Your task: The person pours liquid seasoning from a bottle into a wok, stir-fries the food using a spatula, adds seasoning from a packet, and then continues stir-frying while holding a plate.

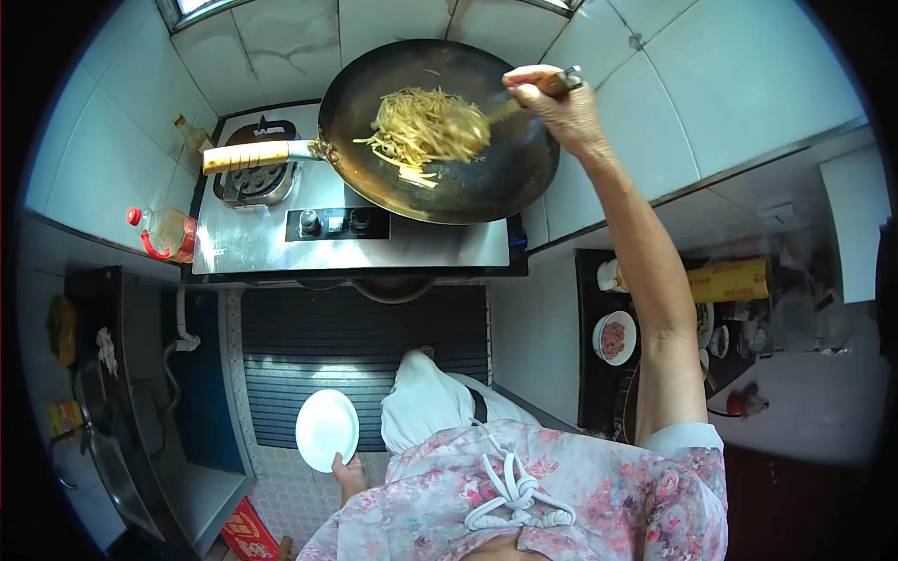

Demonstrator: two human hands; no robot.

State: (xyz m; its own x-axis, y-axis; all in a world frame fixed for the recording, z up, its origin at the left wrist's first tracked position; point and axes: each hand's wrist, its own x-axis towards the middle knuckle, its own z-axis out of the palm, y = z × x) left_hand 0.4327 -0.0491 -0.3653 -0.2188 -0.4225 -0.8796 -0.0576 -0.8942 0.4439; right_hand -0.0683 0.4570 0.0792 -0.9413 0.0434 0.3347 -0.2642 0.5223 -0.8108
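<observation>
A large dark wok (505, 178) sits on the right side of the gas stove (253, 238), its wrapped handle (248, 157) pointing left. Inside lies a heap of yellowish shredded food strips (421, 131), a few strands apart from the pile. My right hand (559, 103) is closed around the wooden handle of a spatula (505, 110), whose working end is blurred among the strips at the heap's right side. Low at my left side, my left hand (350, 470) grips the near rim of a white plate (327, 430). No food shows on the plate.
Left of the stove stands a red-capped oil bottle (173, 234), with a smaller bottle (192, 136) behind. A second burner (253, 182) lies under the wok handle. On the right shelf is a bowl of pinkish chopped meat (613, 338). A sink (112, 449) is at left.
</observation>
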